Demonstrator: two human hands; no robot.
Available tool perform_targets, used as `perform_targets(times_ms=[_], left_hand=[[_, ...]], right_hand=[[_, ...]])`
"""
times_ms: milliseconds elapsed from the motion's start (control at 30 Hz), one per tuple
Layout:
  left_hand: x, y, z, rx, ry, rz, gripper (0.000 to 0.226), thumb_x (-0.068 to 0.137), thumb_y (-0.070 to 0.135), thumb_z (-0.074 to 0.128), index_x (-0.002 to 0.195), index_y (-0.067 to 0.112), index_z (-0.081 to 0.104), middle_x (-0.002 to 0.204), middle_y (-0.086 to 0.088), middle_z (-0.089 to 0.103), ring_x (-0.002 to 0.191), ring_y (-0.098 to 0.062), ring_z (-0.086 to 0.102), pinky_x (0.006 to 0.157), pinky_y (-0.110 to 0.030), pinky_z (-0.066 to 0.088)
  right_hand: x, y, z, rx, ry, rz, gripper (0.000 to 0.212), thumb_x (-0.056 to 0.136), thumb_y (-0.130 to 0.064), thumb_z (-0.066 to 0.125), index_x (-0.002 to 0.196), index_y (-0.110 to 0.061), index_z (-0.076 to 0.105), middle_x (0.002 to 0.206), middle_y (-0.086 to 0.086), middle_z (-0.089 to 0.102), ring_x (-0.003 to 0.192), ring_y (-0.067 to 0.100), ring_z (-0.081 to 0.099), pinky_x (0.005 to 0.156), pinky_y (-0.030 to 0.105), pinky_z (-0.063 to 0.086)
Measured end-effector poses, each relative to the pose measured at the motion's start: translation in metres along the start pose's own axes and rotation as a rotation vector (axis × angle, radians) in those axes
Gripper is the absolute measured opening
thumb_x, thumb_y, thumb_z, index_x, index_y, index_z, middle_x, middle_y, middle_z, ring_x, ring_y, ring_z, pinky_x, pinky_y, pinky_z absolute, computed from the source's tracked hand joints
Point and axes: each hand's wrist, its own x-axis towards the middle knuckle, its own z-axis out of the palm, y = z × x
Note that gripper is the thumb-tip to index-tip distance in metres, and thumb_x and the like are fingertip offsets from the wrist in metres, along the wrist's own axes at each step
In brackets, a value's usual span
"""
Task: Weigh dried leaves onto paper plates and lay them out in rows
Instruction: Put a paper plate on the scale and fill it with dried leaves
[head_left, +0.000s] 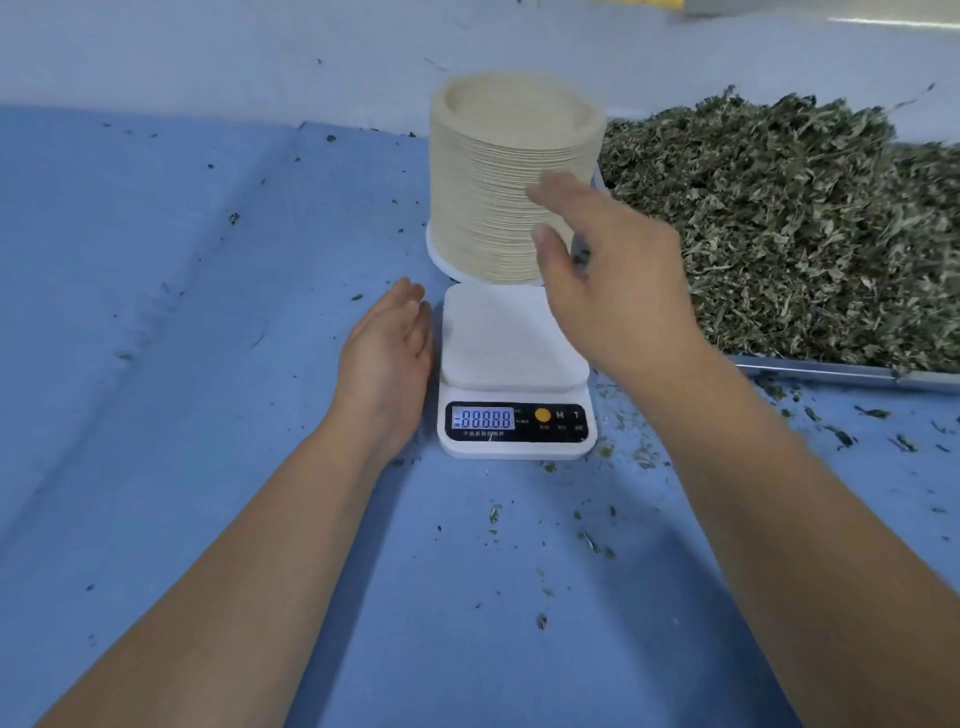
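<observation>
A white digital scale (514, 364) stands on the blue cloth in the middle, its platform bare and its display lit. Directly behind it rises a tall stack of beige paper plates (498, 176). A big heap of dried green leaves (789, 223) fills a metal tray at the right. My left hand (389, 343) lies flat and open on the cloth, touching the scale's left side. My right hand (608, 275) hovers open above the scale's far right corner, fingers spread just in front of the plate stack, holding nothing.
The metal tray's front rim (831, 371) runs along the right, close to the scale. Loose leaf crumbs (592, 540) are scattered on the blue cloth (182, 364) in front of and right of the scale. A pale wall stands behind.
</observation>
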Motion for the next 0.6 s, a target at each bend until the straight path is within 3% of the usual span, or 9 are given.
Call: perform_targets(times_ms=[100, 233, 467, 600], left_hand=[[0.002, 0.005, -0.003, -0.066, 0.010, -0.004, 0.050, 0.107, 0.008, 0.040, 0.157, 0.008, 0.036, 0.157, -0.007, 0.046, 0.143, -0.020, 0.047, 0.117, -0.034, 0.040], [0.003, 0.008, -0.004, -0.112, 0.009, -0.024, 0.048, 0.108, 0.008, 0.041, 0.156, 0.007, 0.037, 0.155, -0.009, 0.048, 0.141, -0.021, 0.049, 0.118, -0.035, 0.040], [0.004, 0.010, -0.003, -0.139, 0.006, -0.046, 0.048, 0.108, 0.008, 0.039, 0.156, 0.007, 0.036, 0.155, -0.009, 0.048, 0.142, -0.021, 0.048, 0.121, -0.039, 0.036], [0.003, 0.010, -0.004, -0.166, -0.007, -0.058, 0.048, 0.108, 0.010, 0.039, 0.156, 0.007, 0.037, 0.154, -0.009, 0.050, 0.142, -0.021, 0.049, 0.121, -0.038, 0.037]], right_hand=[[0.066, -0.001, 0.009, -0.231, -0.142, -0.042, 0.037, 0.102, -0.020, 0.048, 0.135, -0.014, 0.063, 0.139, 0.008, 0.062, 0.132, 0.028, 0.055, 0.110, 0.042, 0.042], [0.108, 0.000, 0.022, -0.391, -0.289, -0.007, 0.033, 0.101, -0.026, 0.048, 0.114, -0.008, 0.072, 0.114, 0.013, 0.072, 0.111, 0.034, 0.061, 0.089, 0.045, 0.053], [0.119, -0.007, 0.027, -0.435, -0.266, 0.008, 0.032, 0.098, -0.026, 0.050, 0.101, -0.004, 0.073, 0.098, 0.015, 0.073, 0.094, 0.035, 0.062, 0.081, 0.042, 0.053], [0.126, -0.016, 0.022, -0.366, -0.209, 0.022, 0.031, 0.095, -0.022, 0.050, 0.071, -0.010, 0.065, 0.067, 0.010, 0.054, 0.070, 0.031, 0.049, 0.062, 0.036, 0.039]])
